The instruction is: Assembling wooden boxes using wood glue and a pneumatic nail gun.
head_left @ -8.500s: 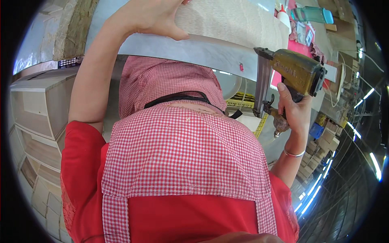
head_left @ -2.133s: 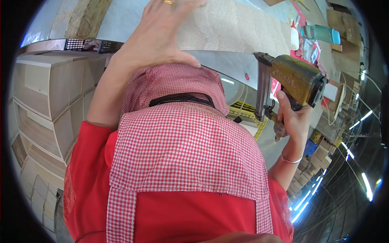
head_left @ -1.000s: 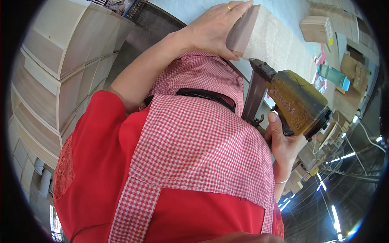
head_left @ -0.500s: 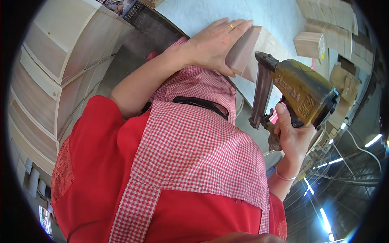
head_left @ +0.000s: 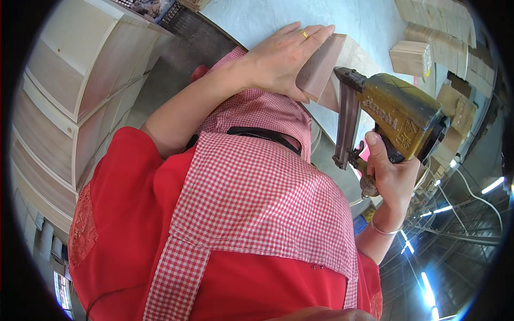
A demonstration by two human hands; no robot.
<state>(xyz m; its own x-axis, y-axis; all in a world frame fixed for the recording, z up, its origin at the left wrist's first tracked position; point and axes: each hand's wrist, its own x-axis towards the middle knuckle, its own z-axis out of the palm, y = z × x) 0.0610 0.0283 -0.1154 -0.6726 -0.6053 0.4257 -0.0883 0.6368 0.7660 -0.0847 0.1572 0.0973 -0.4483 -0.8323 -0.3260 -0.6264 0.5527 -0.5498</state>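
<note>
My left hand (head_left: 278,61) is spread across a boxy piece of pale wood (head_left: 320,72), thumb at its near edge and fingers over its far edge, gripping it. This piece rests at the edge of a pale bluish worktop (head_left: 251,18). In my right hand (head_left: 393,174) is a pneumatic nail gun (head_left: 399,115) with a worn yellow-brown body and a dark magazine, my fingers wrapped round its handle. The dark nose of the tool points left, close to the right side of the wood. Whether they touch, I cannot tell.
A small stack of wooden pieces (head_left: 411,58) stands on the worktop to the right, with rows of wooden boards (head_left: 436,45) behind it. Large pale wooden drawer-like boxes (head_left: 53,128) are stacked at the left. A hose (head_left: 482,200) hangs at the far right, near lit ceiling tubes.
The nail gun's nose has shifted slightly left toward the wood, while its rear and my right hand have tilted a little. My left hand stays almost still on the wood.
</note>
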